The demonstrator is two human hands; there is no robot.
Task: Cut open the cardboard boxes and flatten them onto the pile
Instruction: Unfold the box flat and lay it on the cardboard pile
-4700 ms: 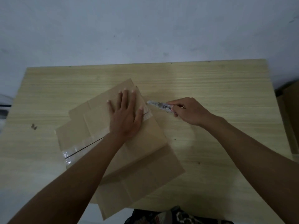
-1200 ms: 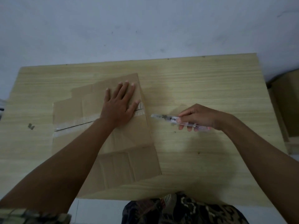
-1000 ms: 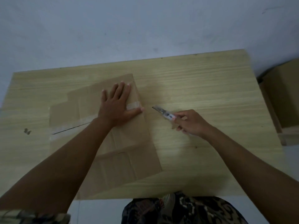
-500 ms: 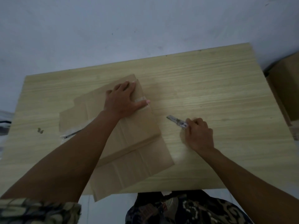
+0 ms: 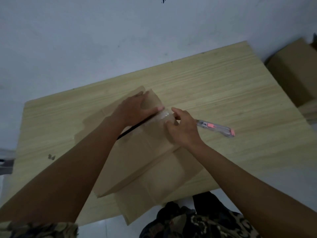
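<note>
A flattened brown cardboard box [image 5: 144,160] lies on the wooden table [image 5: 223,93], its near edge hanging over the front. A dark slit runs along its taped seam. My left hand [image 5: 135,109] grips the far flap at the seam, thumb by the tape. My right hand [image 5: 181,127] pinches the loose end of the clear tape [image 5: 164,115] at the box's right edge. The clear utility knife [image 5: 216,128] with pink parts lies free on the table just right of my right hand.
Another cardboard box [image 5: 295,74] stands off the table's right side. A small dark scrap [image 5: 51,157] lies on the table's left part. A pale wall rises behind the table. My patterned trousers [image 5: 197,222] show below the front edge.
My right hand has put the knife down on the table and moved left to pinch the tape end. My left hand now curls round the far flap instead of lying flat.
</note>
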